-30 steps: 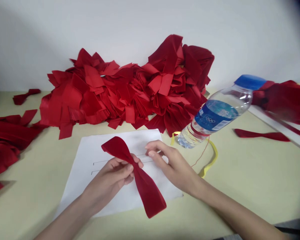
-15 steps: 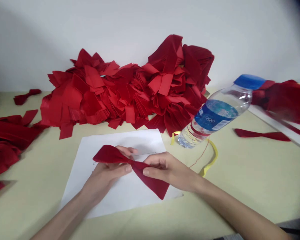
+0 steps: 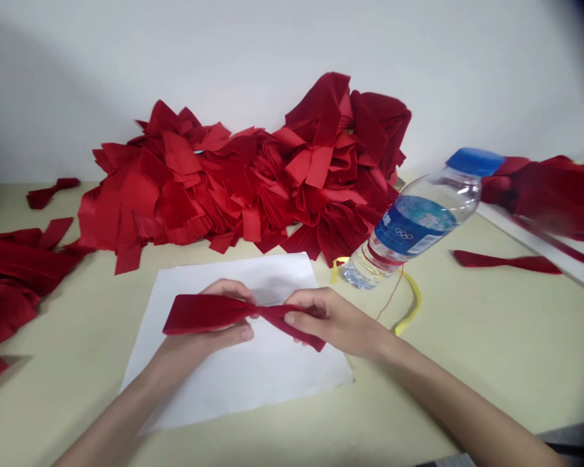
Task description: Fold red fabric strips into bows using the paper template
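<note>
A dark red velvet-like fabric bow [image 3: 204, 312], narrow in the middle, is held between both hands above a white paper sheet [image 3: 253, 383]. My left hand [image 3: 209, 334] is around its left half, thumb below and fingers behind, partly covered by the cloth. With thumb and fingers, my right hand [image 3: 326, 319] pinches the bow's right half, just beside the narrow middle. Thin dark lines show on the paper behind the bow.
A big heap of red fabric strips [image 3: 214, 188] lies against the wall. A tilted-looking water bottle [image 3: 409, 224] stands by a yellow tape [image 3: 413, 295] and a thin red thread [image 3: 389, 295]. More red cloth [image 3: 14, 272] lies left; a narrow red bow [image 3: 506, 261] lies right.
The bow has turned from a downward slant to the right to nearly level. Its left end moved down and left, its right end rose; both hands still hold it.
</note>
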Action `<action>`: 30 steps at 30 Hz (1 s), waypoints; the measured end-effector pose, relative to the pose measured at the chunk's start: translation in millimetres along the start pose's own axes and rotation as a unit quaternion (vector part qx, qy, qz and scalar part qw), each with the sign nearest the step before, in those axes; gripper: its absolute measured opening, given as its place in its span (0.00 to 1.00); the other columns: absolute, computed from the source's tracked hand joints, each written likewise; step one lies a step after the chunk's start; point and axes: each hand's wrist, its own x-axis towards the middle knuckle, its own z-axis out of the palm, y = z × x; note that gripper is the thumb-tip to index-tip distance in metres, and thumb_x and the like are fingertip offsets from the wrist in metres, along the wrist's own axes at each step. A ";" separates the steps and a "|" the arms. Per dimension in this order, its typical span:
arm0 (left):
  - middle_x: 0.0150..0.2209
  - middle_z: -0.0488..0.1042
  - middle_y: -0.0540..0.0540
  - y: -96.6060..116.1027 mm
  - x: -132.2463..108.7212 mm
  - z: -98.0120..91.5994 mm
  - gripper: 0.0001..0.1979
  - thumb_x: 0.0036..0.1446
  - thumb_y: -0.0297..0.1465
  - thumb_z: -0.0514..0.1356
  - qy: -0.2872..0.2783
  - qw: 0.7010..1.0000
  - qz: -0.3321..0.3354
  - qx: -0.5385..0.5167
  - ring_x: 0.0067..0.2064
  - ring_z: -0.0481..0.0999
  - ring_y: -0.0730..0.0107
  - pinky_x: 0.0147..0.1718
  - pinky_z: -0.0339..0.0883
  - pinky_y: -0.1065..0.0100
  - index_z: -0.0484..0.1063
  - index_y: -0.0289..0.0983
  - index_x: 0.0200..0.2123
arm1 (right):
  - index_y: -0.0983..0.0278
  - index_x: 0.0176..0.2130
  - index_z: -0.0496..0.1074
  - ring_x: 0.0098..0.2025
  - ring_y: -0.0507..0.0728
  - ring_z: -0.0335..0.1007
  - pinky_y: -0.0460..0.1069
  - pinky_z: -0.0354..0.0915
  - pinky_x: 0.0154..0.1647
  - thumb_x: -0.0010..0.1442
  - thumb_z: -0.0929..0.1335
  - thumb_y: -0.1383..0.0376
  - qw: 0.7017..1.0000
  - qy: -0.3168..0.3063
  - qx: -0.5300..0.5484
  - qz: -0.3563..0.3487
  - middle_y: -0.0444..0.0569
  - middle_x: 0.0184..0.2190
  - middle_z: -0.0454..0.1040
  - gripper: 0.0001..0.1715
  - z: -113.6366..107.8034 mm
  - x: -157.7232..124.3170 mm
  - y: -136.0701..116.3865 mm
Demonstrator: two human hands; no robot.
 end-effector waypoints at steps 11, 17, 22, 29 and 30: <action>0.32 0.79 0.48 -7.5 14.6 -26.5 0.15 0.42 0.32 0.69 0.007 0.992 -0.090 -0.087 0.32 0.77 0.68 0.32 0.69 0.71 0.75 0.38 0.36 | 0.67 0.29 0.72 0.24 0.48 0.60 0.44 0.56 0.24 0.56 0.66 0.56 0.983 0.132 -0.126 -0.017 0.42 0.21 0.65 0.15 -9.2 3.7 0.9; 0.29 0.78 0.46 -7.4 14.5 -25.0 0.11 0.43 0.34 0.67 -0.084 0.990 -0.109 0.032 0.29 0.75 0.65 0.27 0.65 0.69 0.77 0.37 0.32 | 0.66 0.27 0.72 0.22 0.48 0.59 0.43 0.55 0.22 0.56 0.66 0.57 0.985 0.120 -0.122 -0.004 0.42 0.19 0.66 0.15 -4.2 4.7 5.2; 0.22 0.72 0.50 -12.6 15.9 -26.0 0.08 0.40 0.34 0.67 -0.027 0.988 -0.105 0.113 0.26 0.71 0.68 0.24 0.59 0.71 0.74 0.36 0.22 | 0.67 0.26 0.72 0.21 0.47 0.59 0.43 0.55 0.21 0.56 0.67 0.58 0.989 0.072 -0.128 0.004 0.42 0.18 0.66 0.15 -6.2 4.7 8.3; 0.23 0.71 0.50 -6.8 13.4 -36.4 0.10 0.43 0.38 0.66 -0.023 0.983 -0.101 0.154 0.26 0.69 0.68 0.24 0.57 0.71 0.72 0.37 0.22 | 0.67 0.28 0.72 0.20 0.48 0.65 0.43 0.60 0.22 0.57 0.66 0.59 0.996 0.016 -0.075 0.045 0.42 0.16 0.67 0.14 -18.3 3.8 3.8; 0.23 0.71 0.51 -5.4 13.0 -38.3 0.10 0.44 0.38 0.65 -0.035 0.982 -0.098 0.158 0.26 0.68 0.69 0.24 0.57 0.71 0.72 0.37 0.22 | 0.67 0.28 0.72 0.19 0.48 0.65 0.43 0.60 0.22 0.57 0.66 0.59 0.997 0.012 -0.065 0.049 0.42 0.16 0.67 0.14 -18.4 4.0 3.7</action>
